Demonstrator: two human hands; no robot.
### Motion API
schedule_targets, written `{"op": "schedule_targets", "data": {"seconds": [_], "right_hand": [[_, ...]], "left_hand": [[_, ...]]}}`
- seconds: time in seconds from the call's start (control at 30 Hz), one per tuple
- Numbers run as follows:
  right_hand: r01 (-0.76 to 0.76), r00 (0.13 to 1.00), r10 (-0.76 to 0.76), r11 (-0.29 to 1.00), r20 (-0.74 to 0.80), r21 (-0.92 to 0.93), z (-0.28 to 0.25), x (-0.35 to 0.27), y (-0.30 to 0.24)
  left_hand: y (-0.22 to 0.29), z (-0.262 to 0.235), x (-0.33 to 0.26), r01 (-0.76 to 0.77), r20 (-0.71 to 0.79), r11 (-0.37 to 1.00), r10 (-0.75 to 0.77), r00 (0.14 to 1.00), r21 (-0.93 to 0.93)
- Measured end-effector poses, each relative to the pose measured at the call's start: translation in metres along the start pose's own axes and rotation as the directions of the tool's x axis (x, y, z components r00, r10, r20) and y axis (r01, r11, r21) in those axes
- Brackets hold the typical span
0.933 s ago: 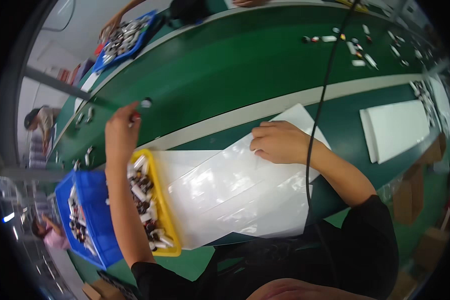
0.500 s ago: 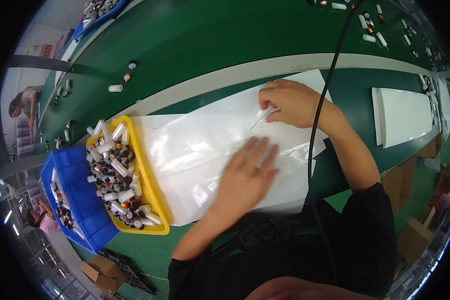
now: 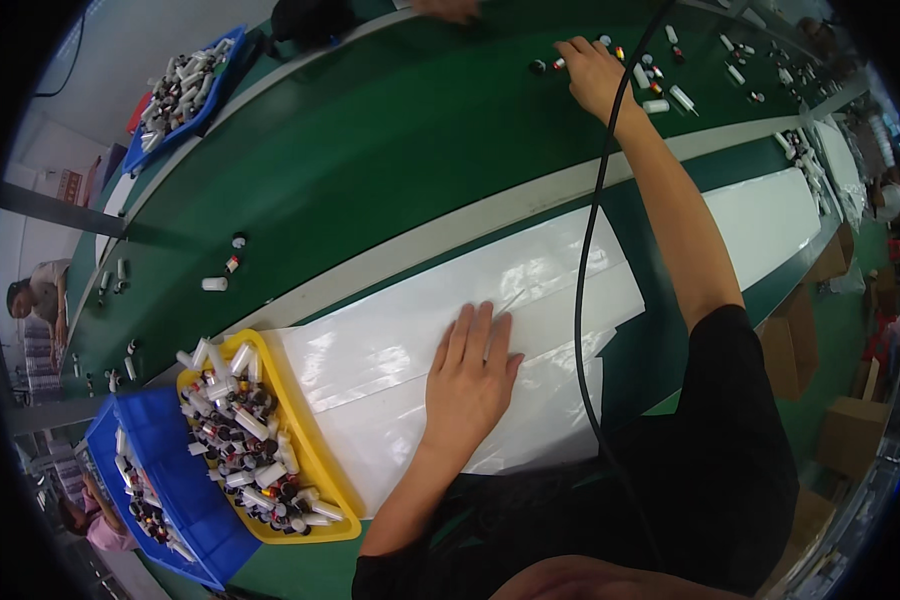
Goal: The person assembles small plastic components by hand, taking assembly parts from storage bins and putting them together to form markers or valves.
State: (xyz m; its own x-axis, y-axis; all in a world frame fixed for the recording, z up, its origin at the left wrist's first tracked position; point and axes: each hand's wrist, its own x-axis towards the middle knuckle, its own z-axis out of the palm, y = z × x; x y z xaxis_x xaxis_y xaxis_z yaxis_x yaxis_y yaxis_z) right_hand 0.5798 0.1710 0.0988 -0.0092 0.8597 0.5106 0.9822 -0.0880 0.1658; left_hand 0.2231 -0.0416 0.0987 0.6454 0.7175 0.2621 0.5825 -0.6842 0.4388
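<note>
Sheet: glossy white plastic sheet (image 3: 390, 350), long axis lower left to upper right
Left hand (image 3: 467, 380): flat on sheet, fingers spread, holding nothing
Right hand (image 3: 592, 72): top centre, among small white cylindrical vials (image 3: 670, 98); grip unclear

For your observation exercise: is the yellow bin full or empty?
Full: the yellow bin is heaped to its rim with small tubes.

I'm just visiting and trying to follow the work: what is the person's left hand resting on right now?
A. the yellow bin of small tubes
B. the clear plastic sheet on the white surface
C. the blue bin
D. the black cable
B: the left hand lies flat, fingers spread, on the clear plastic sheet, apart from the yellow bin, while the right hand reaches to small parts on the green belt.
</note>
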Motion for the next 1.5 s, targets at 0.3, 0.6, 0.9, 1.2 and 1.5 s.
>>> {"op": "schedule_targets", "data": {"seconds": [0.3, 0.6, 0.9, 1.2, 1.5], "right_hand": [[0.041, 0.961, -0.002, 0.990, 0.277, -0.135, 0.016, 0.008, 0.030], [-0.578, 0.809, 0.015, -0.156, 0.587, 0.801, -0.070, -0.051, -0.072], [-0.216, 0.976, -0.010, 0.094, 0.218, 0.972, -0.132, -0.136, -0.198], [0.068, 0.998, -0.009, 0.264, -0.068, 0.962, -0.147, -0.155, -0.216], [0.074, 0.993, 0.063, 0.307, -0.098, 0.949, -0.143, -0.171, -0.224]], "left_hand": [[-0.038, 0.006, 0.024, 0.092, -0.114, 0.977, -0.071, 0.991, 0.191], [-0.054, 0.004, 0.042, 0.153, -0.090, 0.986, -0.147, 0.985, 0.062], [-0.059, -0.040, 0.024, 0.376, 0.396, -0.149, -0.520, 0.757, -0.915], [-0.047, -0.018, -0.003, 0.031, 0.263, -0.370, -0.597, 0.758, -0.928], [-0.037, -0.018, -0.008, 0.104, 0.122, -0.071, -0.744, 0.657, -0.992]]}}
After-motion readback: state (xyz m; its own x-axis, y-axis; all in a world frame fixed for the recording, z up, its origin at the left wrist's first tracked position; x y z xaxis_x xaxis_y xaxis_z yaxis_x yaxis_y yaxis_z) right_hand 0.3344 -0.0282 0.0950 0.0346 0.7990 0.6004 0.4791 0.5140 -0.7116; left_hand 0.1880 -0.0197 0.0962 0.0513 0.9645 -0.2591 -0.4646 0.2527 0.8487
